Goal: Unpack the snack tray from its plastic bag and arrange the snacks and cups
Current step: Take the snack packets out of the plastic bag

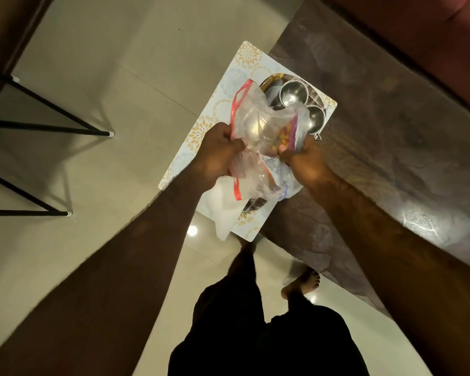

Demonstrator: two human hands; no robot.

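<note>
A crumpled clear plastic bag [258, 131] with a red zip strip is held up over a patterned placemat [244, 61]. My left hand [217, 156] grips the bag's left edge. My right hand [304, 161] pinches its right side, where yellow snack pieces [282, 139] show through the plastic. Behind the bag, two steel cups [293, 90] sit on a gold-rimmed tray [272, 78], partly hidden. More bags and a white packet [223, 204] lie on the mat under my hands.
The mat overhangs the corner of a dark marbled table [391, 131]. A pale tiled floor [120, 77] lies to the left, with black metal chair legs [52, 126] at far left. My legs and a bare foot [301, 283] are below.
</note>
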